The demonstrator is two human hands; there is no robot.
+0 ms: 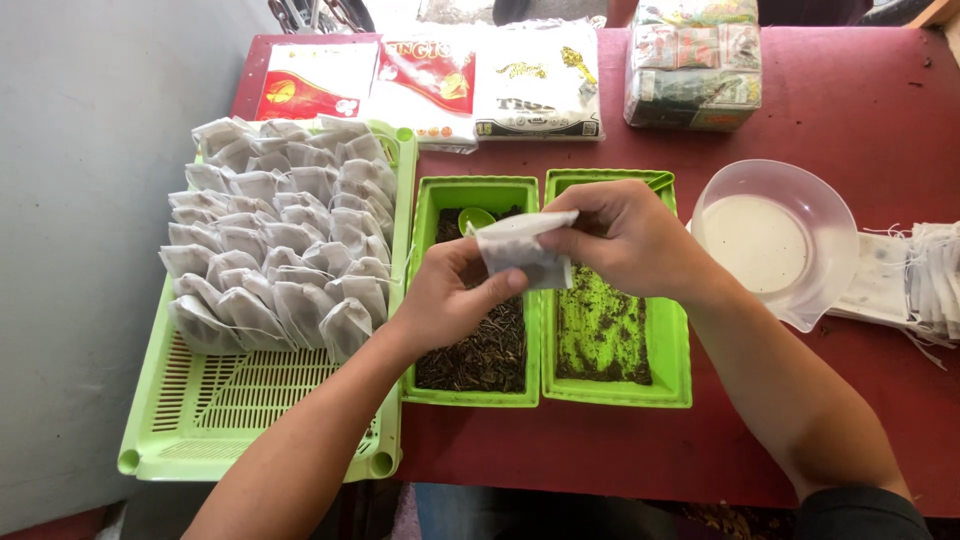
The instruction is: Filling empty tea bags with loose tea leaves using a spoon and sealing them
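Nearest the camera, both forearms reach in over the red table (pixel 880 130). The left hand (pixel 445 300) pinches the lower corner of a small white tea bag (pixel 520 248), held above two green trays; the right hand (pixel 625 235) pinches its upper edge, fingers curled so the fingertips are hidden. Below, the left green tray (pixel 475 390) holds dark loose tea and a half-buried green scoop (pixel 475 218); the right green tray (pixel 670 370) is nearly scraped bare. Left, a slotted green basket (pixel 230 420) carries filled bags. Farther back, packets are cut off by the frame's edge.
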